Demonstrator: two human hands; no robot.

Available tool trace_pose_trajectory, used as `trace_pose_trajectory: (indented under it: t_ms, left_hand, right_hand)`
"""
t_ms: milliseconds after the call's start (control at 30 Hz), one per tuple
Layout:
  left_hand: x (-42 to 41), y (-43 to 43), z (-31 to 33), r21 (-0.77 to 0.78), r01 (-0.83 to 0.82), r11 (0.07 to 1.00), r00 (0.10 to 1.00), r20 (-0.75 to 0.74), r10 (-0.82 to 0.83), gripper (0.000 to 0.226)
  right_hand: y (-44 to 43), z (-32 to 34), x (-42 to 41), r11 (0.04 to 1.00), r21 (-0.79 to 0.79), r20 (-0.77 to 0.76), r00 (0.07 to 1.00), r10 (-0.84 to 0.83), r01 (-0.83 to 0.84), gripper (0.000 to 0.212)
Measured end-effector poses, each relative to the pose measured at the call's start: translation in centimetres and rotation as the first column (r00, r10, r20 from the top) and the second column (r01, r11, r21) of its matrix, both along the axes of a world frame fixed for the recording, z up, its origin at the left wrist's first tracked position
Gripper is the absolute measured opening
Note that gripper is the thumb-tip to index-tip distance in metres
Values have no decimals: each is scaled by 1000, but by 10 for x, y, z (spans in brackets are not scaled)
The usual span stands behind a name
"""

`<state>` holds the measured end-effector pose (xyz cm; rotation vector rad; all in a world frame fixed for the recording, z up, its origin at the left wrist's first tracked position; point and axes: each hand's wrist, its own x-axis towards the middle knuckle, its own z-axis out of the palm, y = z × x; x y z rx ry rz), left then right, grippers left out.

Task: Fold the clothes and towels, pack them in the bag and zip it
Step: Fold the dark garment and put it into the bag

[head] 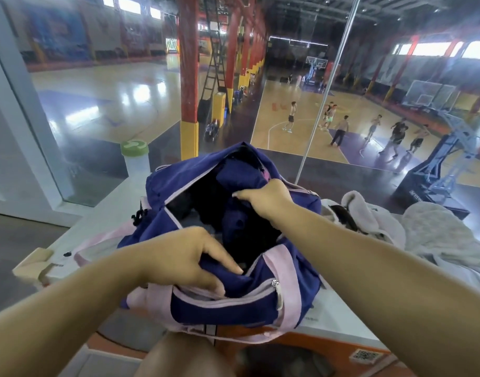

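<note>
Navy bag (260,303): pink-trimmed, on the white table (108,210) straight ahead of the person, mouth unzipped and gaping upward.
Long axis: seems to run away from the person, near end at the table's edge, far end toward the glass (111,104).
Left hand (184,257): grips the near rim of the mouth, fingers curled over the fabric, holding it open.
Right hand (266,200): reaches across the mouth and pinches dark blue cloth (238,221) at the far right side; garment or bag flap, cannot tell.
Inside: dark cloth, detail lost in shadow.
Pale towels (423,232): heaped unfolded on the table just right of the bag, beside the right forearm, so the right hand is nearer.
Coming move: probably a reach rightward for that heap while the left hand keeps the mouth wide.
Bottle (135,159): green-lidded, behind the bag to the left, near the glass.
</note>
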<state>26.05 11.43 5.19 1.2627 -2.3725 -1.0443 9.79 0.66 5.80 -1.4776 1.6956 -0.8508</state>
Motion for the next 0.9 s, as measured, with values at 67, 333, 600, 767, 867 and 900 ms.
trace_pose_trajectory:
  t_ms: [67, 333, 600, 767, 867, 900]
  left_hand:
    - [4, -4, 7, -47, -14, 999, 1000, 4, 14, 40]
    - [12, -16, 21, -256, 11, 967, 957, 284, 64, 32]
    - [30, -32, 14, -408, -120, 905, 861, 411, 299, 78]
    - [23, -34, 15, -397, -154, 905, 895, 333, 298, 66]
    - [13, -34, 17, -370, -156, 916, 919, 285, 271, 70]
    - [10, -35, 17, -362, -167, 917, 929, 254, 269, 72]
  right_hand:
    - [8, -5, -8, 988, -95, -250, 964, 91, -118, 64]
    - [12, -14, -41, 740, -73, -884, 387, 263, -669, 49]
    - [5, -4, -69, 613, 121, -976, 20, 219, -780, 62]
    - [2, -7, -73, 640, 318, -877, 40, 479, -699, 62]
    - [9, 8, -75, 629, 332, -772, 180, 609, -703, 59]
    - [14, 17, -76, 637, 309, -748, 233, 622, -706, 60]
